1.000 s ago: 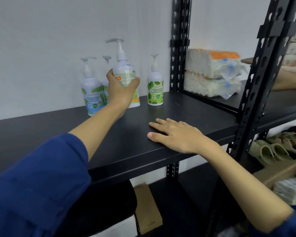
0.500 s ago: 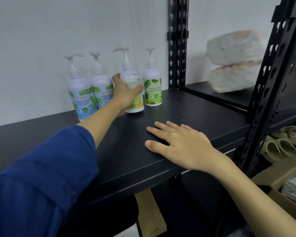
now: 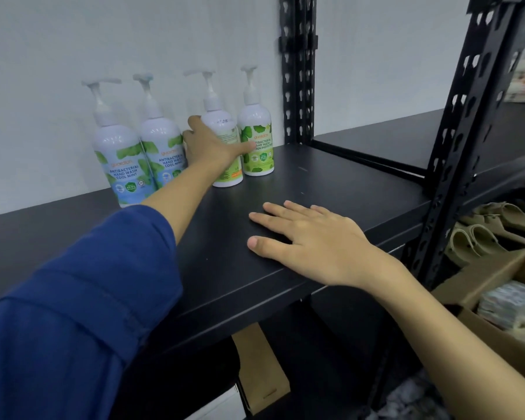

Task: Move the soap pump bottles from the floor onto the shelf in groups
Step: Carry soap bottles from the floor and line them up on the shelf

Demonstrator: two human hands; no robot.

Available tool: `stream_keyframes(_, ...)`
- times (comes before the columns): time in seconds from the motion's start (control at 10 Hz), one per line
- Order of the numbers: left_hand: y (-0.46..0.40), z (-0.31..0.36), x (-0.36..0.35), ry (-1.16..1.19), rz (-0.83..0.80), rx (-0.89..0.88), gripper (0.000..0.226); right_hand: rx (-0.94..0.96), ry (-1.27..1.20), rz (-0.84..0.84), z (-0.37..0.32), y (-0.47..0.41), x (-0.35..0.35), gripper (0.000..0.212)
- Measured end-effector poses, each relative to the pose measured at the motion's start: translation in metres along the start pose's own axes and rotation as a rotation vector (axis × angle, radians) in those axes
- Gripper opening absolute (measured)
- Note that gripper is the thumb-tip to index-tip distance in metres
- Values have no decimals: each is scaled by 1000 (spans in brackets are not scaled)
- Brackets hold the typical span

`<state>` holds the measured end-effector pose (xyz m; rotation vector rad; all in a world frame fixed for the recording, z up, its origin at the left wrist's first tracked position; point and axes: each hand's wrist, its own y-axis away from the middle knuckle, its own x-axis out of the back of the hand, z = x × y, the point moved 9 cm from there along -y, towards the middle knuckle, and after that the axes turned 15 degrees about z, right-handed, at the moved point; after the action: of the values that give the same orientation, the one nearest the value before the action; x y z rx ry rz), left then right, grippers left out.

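Several white soap pump bottles stand in a row at the back of the black shelf (image 3: 346, 192), against the white wall. Two blue-label bottles (image 3: 115, 165) (image 3: 161, 147) stand on the left. A green-label bottle (image 3: 256, 137) is at the right end. Between them stands a bottle with a green and orange label (image 3: 222, 128), its base on the shelf. My left hand (image 3: 212, 147) grips this bottle, fingers round its left side and thumb across its front. My right hand (image 3: 309, 237) rests flat on the shelf near its front edge, holding nothing.
Black perforated uprights (image 3: 297, 71) (image 3: 473, 116) stand right of the bottles. Below at the right are olive sandals (image 3: 482, 231) and an open cardboard box (image 3: 497, 283) with packets. A brown cardboard piece (image 3: 261, 368) hangs under the shelf.
My left hand lowered the raised bottle onto the shelf between the blue-label pair and the green one. My right hand stayed flat on the shelf.
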<state>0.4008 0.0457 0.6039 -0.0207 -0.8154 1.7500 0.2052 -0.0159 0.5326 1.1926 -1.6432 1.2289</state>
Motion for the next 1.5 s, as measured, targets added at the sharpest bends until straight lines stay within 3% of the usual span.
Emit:
stream_keyframes(0.2,6,5,-4,-84,57,27,93,-3,-3,7,0,0,0,58)
stream_keyframes(0.4,2,-5,-1,131,-4,67,97,2,-4,12,0,1,1,58)
stream_keyframes(0.6,7,-5,0,217,-32,68,76,8,2,24,-2,1,2,59)
stream_keyframes(0.8,16,3,1,-11,61,-78,94,6,-4,28,-2,1,3,57)
stream_keyframes(0.9,14,2,3,23,63,-84,93,6,-8,27,-1,1,3,58)
stream_keyframes(1.1,14,-9,-5,205,-77,23,81,8,-2,26,-1,1,2,59)
stream_keyframes(1.3,13,4,0,45,71,-105,108,8,-6,34,-1,1,2,58)
stream_keyframes(1.5,12,2,0,31,122,-114,100,7,-4,38,0,1,1,59)
